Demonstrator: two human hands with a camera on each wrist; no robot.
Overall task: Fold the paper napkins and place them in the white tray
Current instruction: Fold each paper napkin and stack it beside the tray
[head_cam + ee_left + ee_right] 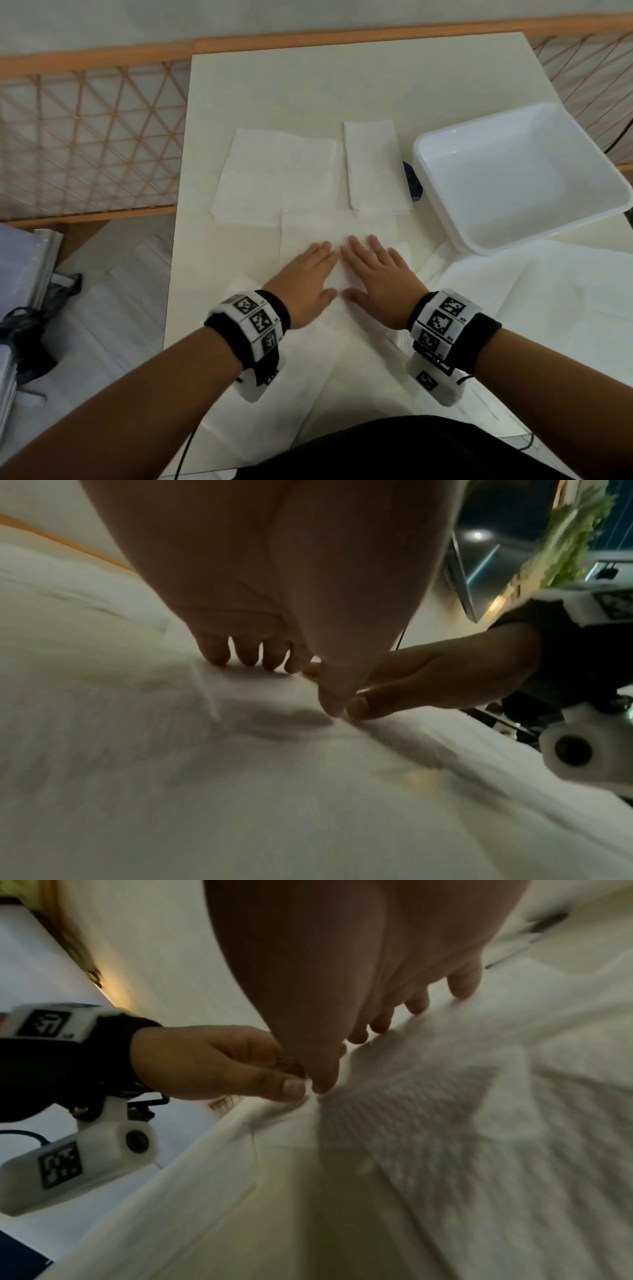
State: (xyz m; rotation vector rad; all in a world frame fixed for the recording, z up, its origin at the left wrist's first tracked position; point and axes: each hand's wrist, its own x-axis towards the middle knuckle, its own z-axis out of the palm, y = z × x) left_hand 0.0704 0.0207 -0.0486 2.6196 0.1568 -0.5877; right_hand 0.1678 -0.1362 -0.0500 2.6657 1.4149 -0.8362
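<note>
A white paper napkin (337,236) lies flat in the middle of the table. My left hand (310,274) and right hand (371,270) press on it side by side, palms down, fingers straight, thumbs almost touching. The wrist views show the left fingertips (246,657) and the right fingertips (459,988) resting on the napkin (240,750) (445,1123). A folded narrow napkin (371,164) lies farther back on another sheet. A wider unfolded napkin (277,174) lies to its left. The white tray (603,192) stands empty at the right.
More white napkins (548,294) are spread over the table's near right and near edge. A small dark blue object (412,181) sits between the folded napkin and the tray. An orange lattice railing (85,137) runs behind and to the left of the table.
</note>
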